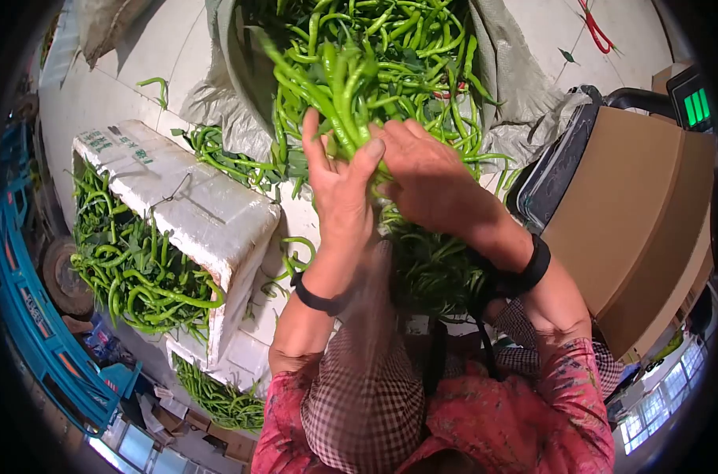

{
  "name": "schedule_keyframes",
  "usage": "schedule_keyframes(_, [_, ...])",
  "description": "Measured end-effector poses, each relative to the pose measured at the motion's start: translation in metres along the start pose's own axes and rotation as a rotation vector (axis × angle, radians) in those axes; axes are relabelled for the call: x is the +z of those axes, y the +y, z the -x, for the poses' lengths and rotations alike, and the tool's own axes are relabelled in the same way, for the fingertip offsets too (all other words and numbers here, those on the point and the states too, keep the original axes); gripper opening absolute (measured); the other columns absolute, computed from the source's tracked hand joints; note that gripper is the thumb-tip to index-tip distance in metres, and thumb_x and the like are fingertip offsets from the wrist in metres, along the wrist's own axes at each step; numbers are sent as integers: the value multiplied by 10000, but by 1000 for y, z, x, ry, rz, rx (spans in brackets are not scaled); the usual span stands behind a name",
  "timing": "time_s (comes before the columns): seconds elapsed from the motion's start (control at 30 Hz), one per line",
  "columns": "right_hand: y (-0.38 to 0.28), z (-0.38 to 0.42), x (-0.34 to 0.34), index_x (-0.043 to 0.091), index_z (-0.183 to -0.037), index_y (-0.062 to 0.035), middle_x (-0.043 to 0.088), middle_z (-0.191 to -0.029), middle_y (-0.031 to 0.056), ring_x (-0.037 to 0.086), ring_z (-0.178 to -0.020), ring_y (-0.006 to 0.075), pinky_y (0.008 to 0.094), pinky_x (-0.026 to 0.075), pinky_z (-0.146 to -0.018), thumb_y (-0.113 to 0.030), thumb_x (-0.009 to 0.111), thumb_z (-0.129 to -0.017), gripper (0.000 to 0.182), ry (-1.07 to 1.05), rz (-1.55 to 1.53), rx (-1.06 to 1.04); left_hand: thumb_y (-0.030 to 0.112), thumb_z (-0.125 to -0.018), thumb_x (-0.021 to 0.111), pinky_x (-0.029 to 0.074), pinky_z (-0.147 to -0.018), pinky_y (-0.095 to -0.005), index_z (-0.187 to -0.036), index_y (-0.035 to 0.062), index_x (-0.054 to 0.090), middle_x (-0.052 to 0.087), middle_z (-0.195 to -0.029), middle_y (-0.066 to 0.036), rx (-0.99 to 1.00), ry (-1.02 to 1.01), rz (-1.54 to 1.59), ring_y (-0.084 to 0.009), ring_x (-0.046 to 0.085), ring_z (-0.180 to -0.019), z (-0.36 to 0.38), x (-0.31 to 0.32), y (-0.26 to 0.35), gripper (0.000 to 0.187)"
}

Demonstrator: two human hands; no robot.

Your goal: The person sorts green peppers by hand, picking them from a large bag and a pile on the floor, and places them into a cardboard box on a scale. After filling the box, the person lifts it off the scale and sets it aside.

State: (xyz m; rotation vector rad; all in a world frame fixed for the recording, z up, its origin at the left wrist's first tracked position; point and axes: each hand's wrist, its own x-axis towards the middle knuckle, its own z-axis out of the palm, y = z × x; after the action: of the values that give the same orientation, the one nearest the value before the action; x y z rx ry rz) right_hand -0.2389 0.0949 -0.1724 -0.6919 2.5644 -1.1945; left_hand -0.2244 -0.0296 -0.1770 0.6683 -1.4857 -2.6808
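Note:
My left hand [339,178] is closed around a bunch of long green chili peppers [339,91], its thumb across their lower ends and the tips pointing up and away. My right hand [430,170] is right beside it, fingers curled in against the base of the bunch; what lies inside them is hidden. Beyond both hands, a large open woven sack [505,87] holds a heap of green chili peppers [398,39] with some leaves. More peppers and leaves lie in shadow below my wrists.
At left, a white foam box [193,193] lies on its side, peppers spilling from it. Loose peppers [232,162] lie on the tiled floor. At right stand a brown cardboard box [612,213] and a scale with a lit green display [697,107]. Red string [596,28] lies farther back.

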Motion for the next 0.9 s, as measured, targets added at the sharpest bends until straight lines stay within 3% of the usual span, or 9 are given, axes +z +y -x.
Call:
schedule_keyframes(0.07, [-1,0,6,548,-1035,50,541,-960,166,537,-916,322,393,467,-735,-16,578,-691,351,70,220,-71,51,-804,707,490,-878,-319,-1295,7,412,594,-1075,-100,-105,-41,25,-186,608,-956,-13,-11,-5,575])
schedule_keyframes(0.1, [1,4,9,512,-1084,43,530,-997,182,517,-941,348,429,441,-808,-39,590,-711,390,-78,182,20,51,-804,707,490,-878,-319,-1295,7,412,594,-1075,-100,-100,-51,25,-186,608,-956,-18,-19,-12,575])
schedule_keyframes(0.17, [-4,13,15,508,-1107,43,529,-1008,180,513,-926,347,435,439,-797,-34,567,-723,397,-53,167,0,44,-810,691,517,-801,-308,-1110,-3,560,647,-909,-73,-391,38,58,-169,636,-838,-27,-34,-27,331])
schedule_keyframes(0.27, [-26,18,5,484,-1187,54,532,-1085,204,515,-988,377,439,444,-840,-47,585,-729,481,-43,116,36,38,-810,679,526,-719,-288,-1006,-13,613,653,-879,-75,-305,18,-16,-158,638,-782,-20,-24,1,213])
schedule_keyframes(0.37, [-39,30,-15,498,-1225,53,499,-1244,256,475,-1154,424,457,412,-981,-124,680,-720,566,207,72,-140,20,-810,658,536,-696,-292,-1047,-29,590,655,-910,-103,-185,-132,-152,-183,649,-772,-20,-24,27,251])
schedule_keyframes(0.53, [-57,57,-57,542,-1186,54,493,-1254,248,494,-1123,393,451,427,-962,-138,675,-750,495,182,91,31,63,-803,684,565,-681,-326,-1018,-33,594,665,-882,-136,-430,58,-125,-218,660,-753,-33,-56,14,251])
schedule_keyframes(0.6, [-75,75,-87,561,-1072,41,536,-1155,220,533,-1031,336,392,465,-840,-96,582,-750,350,378,88,64,60,-820,656,564,-676,-315,-1017,-18,590,649,-828,-112,-315,-7,-111,-188,643,-715,-28,-59,22,223])
schedule_keyframes(0.7, [-95,119,-129,546,-1197,20,498,-1253,236,513,-1080,360,432,441,-913,-106,684,-762,474,398,89,93,45,-834,625,551,-649,-309,-960,5,585,628,-785,-91,-357,-101,-222,-184,618,-702,-35,-55,30,139])
schedule_keyframes(0.9, [-133,245,-243,568,-1207,-57,517,-1291,159,507,-1174,322,407,425,-961,-133,711,-749,486,701,487,525,75,-829,653,547,-632,-317,-898,-2,594,630,-775,-105,-326,-119,-152,-209,622,-696,-31,-31,80,120])
